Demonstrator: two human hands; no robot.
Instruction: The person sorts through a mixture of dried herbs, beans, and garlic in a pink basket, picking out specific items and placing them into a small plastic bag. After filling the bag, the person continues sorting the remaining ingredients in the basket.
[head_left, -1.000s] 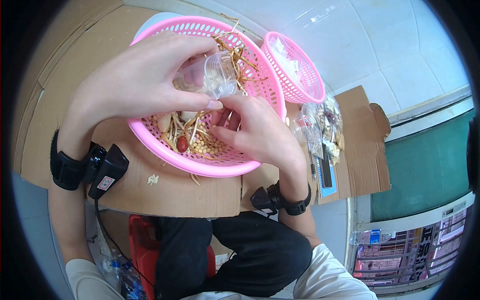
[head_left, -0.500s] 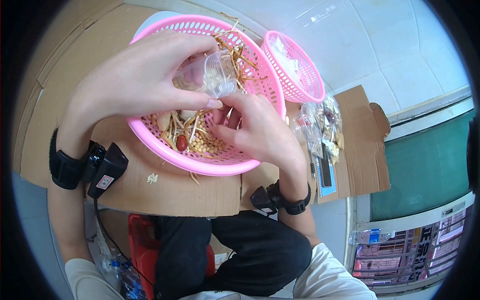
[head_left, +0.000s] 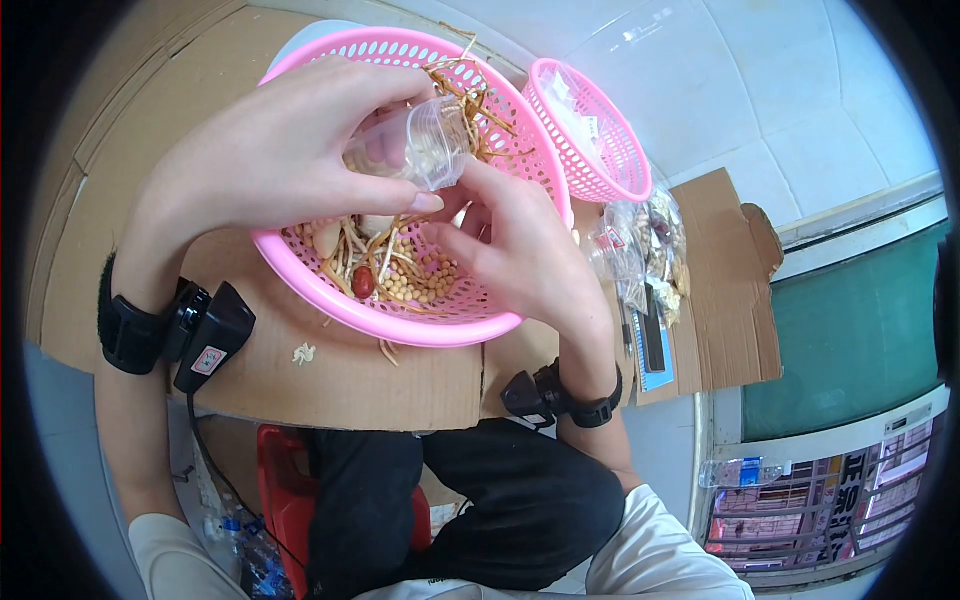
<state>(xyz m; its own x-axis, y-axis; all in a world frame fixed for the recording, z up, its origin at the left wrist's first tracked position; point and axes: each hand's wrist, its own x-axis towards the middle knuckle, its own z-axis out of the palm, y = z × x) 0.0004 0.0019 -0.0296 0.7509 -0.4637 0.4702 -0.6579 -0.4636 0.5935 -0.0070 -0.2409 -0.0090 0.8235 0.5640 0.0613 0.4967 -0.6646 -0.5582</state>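
My left hand (head_left: 290,150) is closed around a clear plastic cup (head_left: 425,145), which lies tilted on its side above a large pink basket (head_left: 375,325). Pale contents show blurrily through its wall. Close to the cup's mouth, my right hand (head_left: 525,240) has its fingers bent and apart, the index finger near the rim. I see nothing clearly held in it. Below both hands the basket contains yellow soybeans (head_left: 425,275), pale thin roots (head_left: 345,250), a red date (head_left: 363,282) and larger pale pieces. Brown stringy roots (head_left: 480,105) rest against its far side.
A smaller pink basket (head_left: 635,180) with plastic packets stands behind, against the tiled wall. To the right lie clear bags of dried goods (head_left: 660,235), a dark phone-like slab (head_left: 654,335) and a blue notebook (head_left: 655,378). A pale scrap (head_left: 304,353) sits on the cardboard (head_left: 400,395).
My right hand has shifted slightly up, and its thumb and fingers have spread apart a little. The cup stays in my left hand, turned slightly.
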